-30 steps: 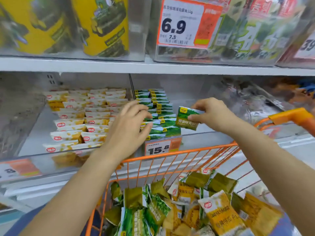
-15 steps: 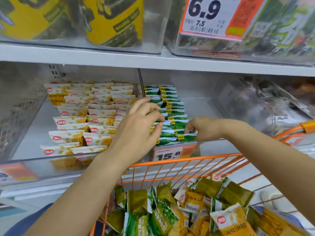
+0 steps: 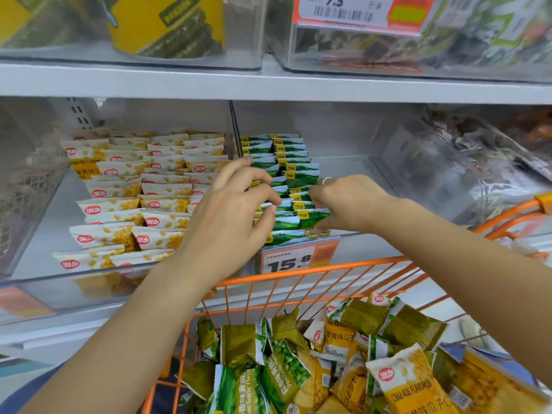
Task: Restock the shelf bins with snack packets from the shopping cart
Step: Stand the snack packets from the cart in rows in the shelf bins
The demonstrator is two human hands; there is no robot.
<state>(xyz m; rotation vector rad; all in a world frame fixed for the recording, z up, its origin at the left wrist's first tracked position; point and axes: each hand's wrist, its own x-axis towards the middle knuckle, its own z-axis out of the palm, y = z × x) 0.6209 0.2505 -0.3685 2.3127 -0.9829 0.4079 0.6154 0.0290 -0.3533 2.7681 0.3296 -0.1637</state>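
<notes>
Green snack packets (image 3: 298, 171) stand in two rows in a clear shelf bin at mid-shelf. My right hand (image 3: 349, 204) reaches into the front of the right row, and its fingertips pinch a green packet (image 3: 312, 218) there. My left hand (image 3: 230, 216) is at the left row with spread, bent fingers touching the packet tops. Below my arms, the orange shopping cart (image 3: 298, 271) holds a loose heap of green and yellow snack packets (image 3: 328, 354).
A bin of white-and-yellow packets (image 3: 125, 192) sits left of the green rows. A 15.8 price tag (image 3: 286, 261) hangs on the bin front. A clear bin (image 3: 433, 162) stands at the right. The upper shelf (image 3: 268, 85) carries yellow tubs (image 3: 167, 25).
My right hand carried a green packet from mid-air down into the front of the right green row. My left hand stayed at the left row, and the view moved closer.
</notes>
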